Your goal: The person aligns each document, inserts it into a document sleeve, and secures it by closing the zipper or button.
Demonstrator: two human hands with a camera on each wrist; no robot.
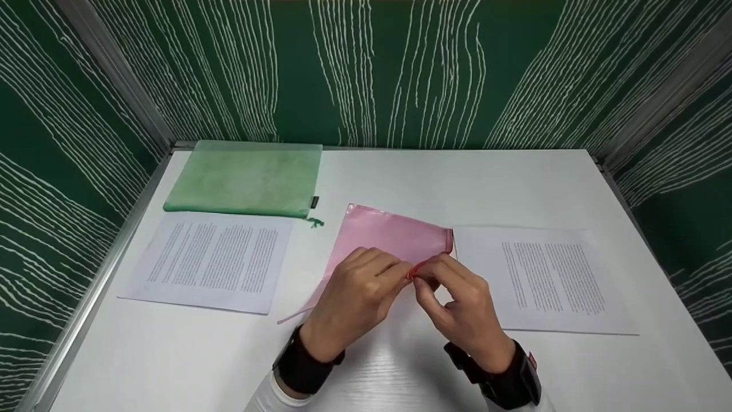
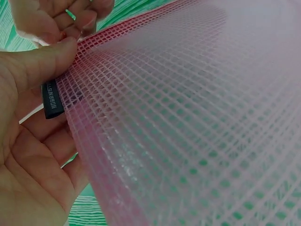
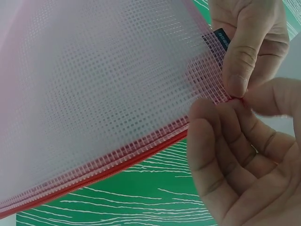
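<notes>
A pink mesh zipper pouch (image 1: 389,229) is held raised at one corner between both hands. My left hand (image 1: 357,292) pinches that corner beside a small black tag (image 2: 51,99), its thumb lying over the mesh. Close against it, my right hand (image 1: 463,303) pinches the red zipper pull (image 1: 412,273) at the corner with thumb and forefinger; the fingertips cover most of it. Along the pouch's edge the red zipper (image 3: 117,172) runs straight and looks closed in the right wrist view.
A green zipper pouch (image 1: 246,180) with a green cord lies at the back left. Below it is a printed sheet stack (image 1: 211,260). More printed sheets (image 1: 549,280) lie on the right, beside the pink pouch. Green panels (image 1: 526,51) with white lines enclose the white table (image 1: 171,355).
</notes>
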